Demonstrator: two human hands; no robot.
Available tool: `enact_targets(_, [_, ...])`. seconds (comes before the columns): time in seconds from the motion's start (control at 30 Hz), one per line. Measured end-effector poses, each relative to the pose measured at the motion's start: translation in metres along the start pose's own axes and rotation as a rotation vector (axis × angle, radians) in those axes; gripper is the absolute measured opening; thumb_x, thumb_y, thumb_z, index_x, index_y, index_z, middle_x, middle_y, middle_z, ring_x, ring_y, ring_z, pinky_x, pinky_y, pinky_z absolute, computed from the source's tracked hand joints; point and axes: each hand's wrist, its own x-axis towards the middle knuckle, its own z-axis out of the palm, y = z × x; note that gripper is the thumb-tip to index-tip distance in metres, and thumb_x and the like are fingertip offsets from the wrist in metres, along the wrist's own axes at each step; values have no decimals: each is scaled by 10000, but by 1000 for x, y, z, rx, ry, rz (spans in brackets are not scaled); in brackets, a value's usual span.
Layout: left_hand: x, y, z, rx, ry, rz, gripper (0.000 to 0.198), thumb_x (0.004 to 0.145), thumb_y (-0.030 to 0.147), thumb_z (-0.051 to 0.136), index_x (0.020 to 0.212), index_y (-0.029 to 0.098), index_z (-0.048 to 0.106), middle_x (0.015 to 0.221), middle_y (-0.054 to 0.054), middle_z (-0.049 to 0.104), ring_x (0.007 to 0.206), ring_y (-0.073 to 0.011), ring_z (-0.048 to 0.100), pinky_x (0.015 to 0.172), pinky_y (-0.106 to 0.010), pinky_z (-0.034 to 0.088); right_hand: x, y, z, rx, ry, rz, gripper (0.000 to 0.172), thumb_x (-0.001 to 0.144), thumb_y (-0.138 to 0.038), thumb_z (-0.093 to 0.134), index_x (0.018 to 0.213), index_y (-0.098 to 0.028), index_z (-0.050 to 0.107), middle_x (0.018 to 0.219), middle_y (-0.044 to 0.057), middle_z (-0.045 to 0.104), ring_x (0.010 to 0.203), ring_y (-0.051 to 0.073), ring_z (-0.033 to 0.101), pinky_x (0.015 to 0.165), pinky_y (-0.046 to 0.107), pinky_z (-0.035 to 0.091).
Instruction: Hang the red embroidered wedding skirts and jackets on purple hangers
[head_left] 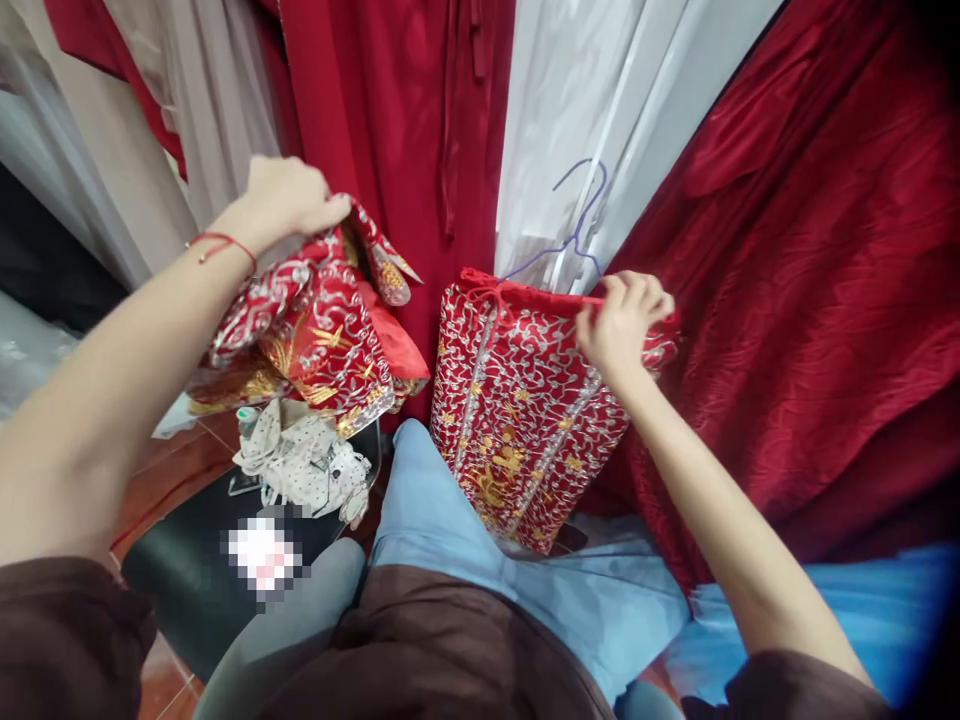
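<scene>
Below a purple wire hanger, a folded red garment stitched with silver scrolls and gold flowers hangs down onto the person's knee in light blue jeans. The right hand is at the garment's top edge, just under and right of the hanger. Its fingers are bent and pressed together, pinching the red hem between them and the thumb.

Well to the left of the hanger, the left hand is raised and closed over a bunched red garment with the same embroidery. The thumb presses on the cloth, and the other fingers curl behind it, out of sight. The cloth spills down below the fist.

Lower left of the hanger, a white polka-dot cloth lies heaped on a glossy black surface. Whether that surface is a stool or a case cannot be told.

Behind the hanger hangs a white gown, and to its right a deep red patterned fabric.
</scene>
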Motion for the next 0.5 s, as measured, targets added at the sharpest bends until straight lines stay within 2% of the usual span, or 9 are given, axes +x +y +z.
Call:
enact_targets(0.03, [1,16,-13,16,79,-11,699,983,504,305,1136,-93,634,1221,-256,617,1281,-445,471,1041,-612,318,1,-22,-6,53,-9,-68,511,861,-348,490,1321,-126,483,1350,218,470,1296,363,347,1027,592,234])
enact_targets(0.1, [0,50,-31,-17,104,38,709,969,521,311,1047,-84,671,1134,-222,649,1225,-460,531,997,-563,386,3,-69,-20,160,-24,-226,568,860,-452,515,1358,-184,464,1382,179,474,1324,362,354,1050,609,246])
enact_targets(0.17, [-4,84,-36,-67,-8,156,707,963,520,323,890,-85,681,978,-178,667,1121,-407,618,933,-442,444,3,-109,-32,259,-10,-407,570,848,-490,564,1362,-261,472,1414,133,478,1373,348,333,1092,607,228])
enact_targets(0.23, [-9,111,-26,-124,-149,356,624,973,459,330,808,-33,677,856,-125,679,987,-286,680,851,-332,465,4,-137,-41,334,-16,-594,478,876,-432,571,1337,-339,484,1435,70,489,1400,306,330,1123,590,216])
enact_targets(0.27, [-12,122,-18,-168,-194,452,560,975,410,332,804,3,677,822,-95,684,940,-240,686,822,-303,466,4,-144,-43,359,-22,-674,430,895,-390,561,1318,-365,491,1441,44,495,1406,285,333,1131,582,215])
enact_targets(0.33, [-16,136,3,-316,-227,556,460,964,336,343,802,62,675,783,-48,687,884,-201,691,793,-291,479,6,-149,-42,375,-40,-775,369,925,-313,531,1288,-377,504,1442,21,510,1404,261,347,1132,575,226])
enact_targets(0.4, [-18,146,25,-521,-254,569,398,947,303,365,802,102,676,766,-29,694,846,-196,699,768,-304,510,7,-144,-36,362,-58,-794,343,935,-276,524,1274,-328,524,1416,56,539,1377,270,382,1117,570,257])
enact_targets(0.5, [-17,158,56,-800,-428,568,372,946,321,381,838,151,694,802,-43,726,804,-198,704,732,-342,556,5,-134,-24,343,-89,-745,324,942,-282,528,1258,-213,553,1301,130,606,1270,293,476,1067,556,325])
